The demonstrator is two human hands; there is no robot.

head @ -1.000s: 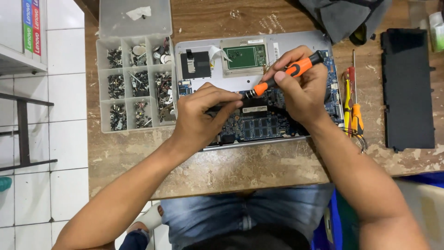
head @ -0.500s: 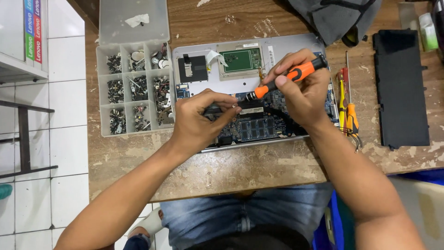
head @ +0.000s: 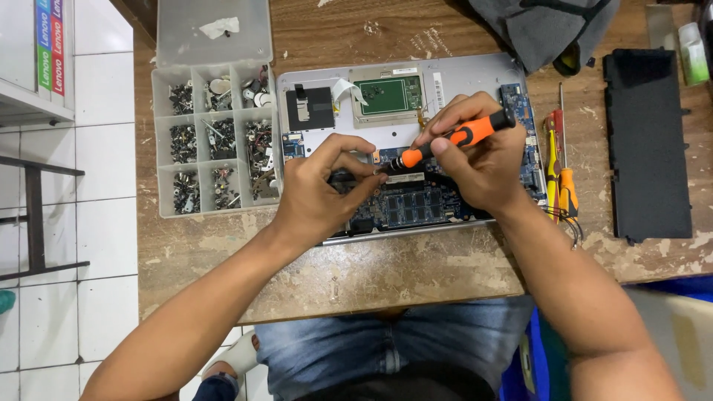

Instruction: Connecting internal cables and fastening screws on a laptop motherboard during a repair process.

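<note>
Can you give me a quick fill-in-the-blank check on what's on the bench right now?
1. The right hand holds a screwdriver whose handle is ____ and black.
2. The compartment box of small parts lies to the ____ of the opened laptop, on the left hand's side.
3. The flat black battery pack lies on the wooden ____, apart from the laptop.
4. The box's clear lid is ____.

Missing words: orange; left; table; open

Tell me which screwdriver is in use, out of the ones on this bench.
The orange-and-black screwdriver, gripped in the right hand with its tip down on the open laptop. The other screwdrivers lie untouched on the table, right of the laptop.
</note>
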